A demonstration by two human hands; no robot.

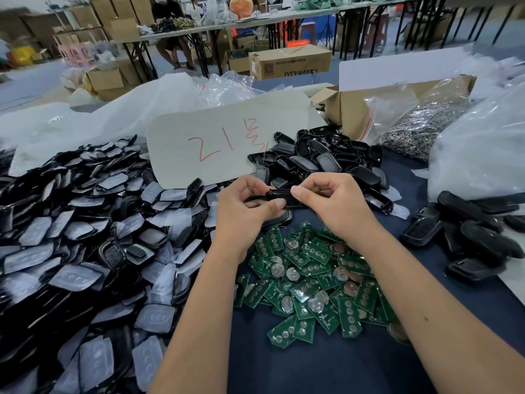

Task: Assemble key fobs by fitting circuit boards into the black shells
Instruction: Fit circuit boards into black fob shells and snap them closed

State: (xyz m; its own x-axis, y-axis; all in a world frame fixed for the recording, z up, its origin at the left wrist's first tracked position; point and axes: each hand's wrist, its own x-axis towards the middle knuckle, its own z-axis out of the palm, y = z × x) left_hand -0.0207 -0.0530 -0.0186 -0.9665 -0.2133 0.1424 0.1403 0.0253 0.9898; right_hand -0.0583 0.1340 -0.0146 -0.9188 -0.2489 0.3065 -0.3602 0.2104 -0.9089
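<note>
Both hands hold one black key fob shell (279,196) above the dark blue table. My left hand (244,211) grips its left end, thumb across the lower edge. My right hand (332,200) pinches the right end between thumb and forefinger. A loose pile of green circuit boards (309,282) with round coin-cell holders lies right under my wrists. A big heap of black shell halves with grey rubber button pads (79,240) fills the left side. Glossy black shell backs (326,160) are piled behind my hands. Whether a board sits inside the held shell is hidden.
Several assembled-looking black fobs (471,240) lie at the right. A white card with red writing (216,143) leans behind the heaps. An open cardboard box (352,109), a bag of metal rings (417,129) and clear plastic bags (480,149) crowd the back right.
</note>
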